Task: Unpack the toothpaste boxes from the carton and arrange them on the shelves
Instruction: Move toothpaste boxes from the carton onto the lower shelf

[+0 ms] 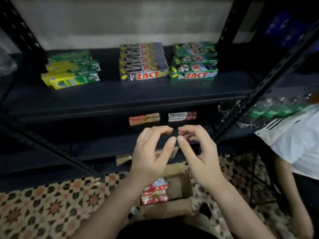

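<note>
My left hand [151, 150] and my right hand [198, 149] hover side by side in front of the lower shelf, fingers loosely curved toward each other, holding nothing. Below them the brown carton [179, 206] sits open on the floor with a few red toothpaste boxes [154, 192] inside. On the lower shelf lie orange Colgate boxes [144, 119] and white-red Pepsodent boxes [182, 116]. The upper shelf [120, 95] carries green-yellow boxes [70, 71], grey Zact boxes [143, 62] and green Zact boxes [194, 61].
Black metal shelf uprights [259, 83] slant at both sides. A neighbouring rack at right holds plastic-wrapped green bottles [269, 111]. Another person in a white shirt [296, 142] stands at the right. The floor [51, 204] is patterned tile.
</note>
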